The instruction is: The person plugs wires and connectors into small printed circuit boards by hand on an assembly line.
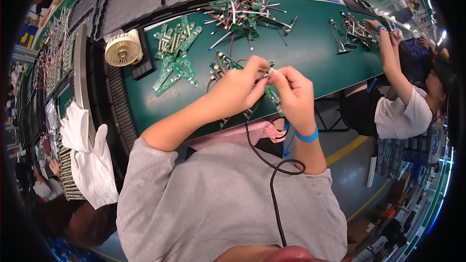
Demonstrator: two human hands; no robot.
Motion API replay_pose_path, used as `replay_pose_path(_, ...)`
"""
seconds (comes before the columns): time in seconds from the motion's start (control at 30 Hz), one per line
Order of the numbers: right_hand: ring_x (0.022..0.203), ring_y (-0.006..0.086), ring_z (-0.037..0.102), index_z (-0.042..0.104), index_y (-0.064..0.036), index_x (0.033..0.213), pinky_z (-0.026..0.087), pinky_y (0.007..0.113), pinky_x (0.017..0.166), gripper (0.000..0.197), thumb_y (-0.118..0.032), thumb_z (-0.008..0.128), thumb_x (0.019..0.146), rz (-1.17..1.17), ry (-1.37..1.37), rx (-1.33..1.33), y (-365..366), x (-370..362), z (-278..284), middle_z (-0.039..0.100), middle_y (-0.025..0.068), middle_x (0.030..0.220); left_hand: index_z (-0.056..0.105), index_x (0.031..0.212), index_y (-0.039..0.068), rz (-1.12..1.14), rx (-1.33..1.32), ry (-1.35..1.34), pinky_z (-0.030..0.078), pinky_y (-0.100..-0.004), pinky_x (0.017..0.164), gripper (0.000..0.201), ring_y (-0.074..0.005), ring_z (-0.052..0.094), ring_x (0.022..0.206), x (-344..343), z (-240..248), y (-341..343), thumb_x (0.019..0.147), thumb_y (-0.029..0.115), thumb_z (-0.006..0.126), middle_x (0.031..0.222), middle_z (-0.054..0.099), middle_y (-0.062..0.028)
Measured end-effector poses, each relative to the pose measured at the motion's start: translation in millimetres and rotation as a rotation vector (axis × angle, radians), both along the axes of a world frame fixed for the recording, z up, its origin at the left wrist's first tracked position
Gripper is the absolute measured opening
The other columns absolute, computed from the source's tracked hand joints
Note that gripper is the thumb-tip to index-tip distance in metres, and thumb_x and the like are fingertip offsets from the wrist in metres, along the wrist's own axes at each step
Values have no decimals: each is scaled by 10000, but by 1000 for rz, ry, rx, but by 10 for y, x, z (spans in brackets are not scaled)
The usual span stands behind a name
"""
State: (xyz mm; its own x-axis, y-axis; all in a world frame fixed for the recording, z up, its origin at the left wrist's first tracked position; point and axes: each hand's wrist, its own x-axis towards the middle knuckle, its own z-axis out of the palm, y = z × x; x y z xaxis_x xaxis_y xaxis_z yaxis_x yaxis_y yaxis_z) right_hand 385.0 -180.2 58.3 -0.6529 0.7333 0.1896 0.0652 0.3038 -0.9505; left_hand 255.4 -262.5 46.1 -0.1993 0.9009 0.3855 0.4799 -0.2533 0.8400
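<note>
My left hand (pixel 238 87) is closed in a pinch, its fingertips at a small piece of green circuit board (pixel 270 69). Against that same piece press the thumb and forefinger of my right hand (pixel 297 94), which wears a blue wristband (pixel 307 136). Below the right fingers a narrow green board strip (pixel 274 100) slants down; whether it joins the pinched piece is hidden by the fingers. More boards with wires (pixel 224 61) lie behind and beneath my left hand, partly covered by it.
Bare green boards (pixel 175 51) lie left of my hands on the green table (pixel 310 43). A heap of wired boards (pixel 242 17) sits beyond. A cream fan (pixel 123 50), white gloves (pixel 87 150) and black trays (pixel 131 2) are leftward. At right, a co-worker's hand (pixel 373 25) touches boards.
</note>
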Motion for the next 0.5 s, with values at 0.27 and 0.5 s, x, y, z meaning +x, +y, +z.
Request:
replay_pose_path(0.27,565,335,502,527,26,737,394,369,514,141,-87,545,819,0,-236,290,-72,1,112,522,181,661,586,953,52,84,175,551,406,-308,640,315,-199,566,654,-159,28,33,659,88,691,773,615,-56)
replay_pose_path(0.5,584,118,493,547,18,830,380,256,514,76,-52,520,820,68,-101,-271,-59,40,126,538,31,675,561,886,31,100,253,526,409,-311,617,265,-212,527,564,-251,-58,53,700,175,682,613,552,-57)
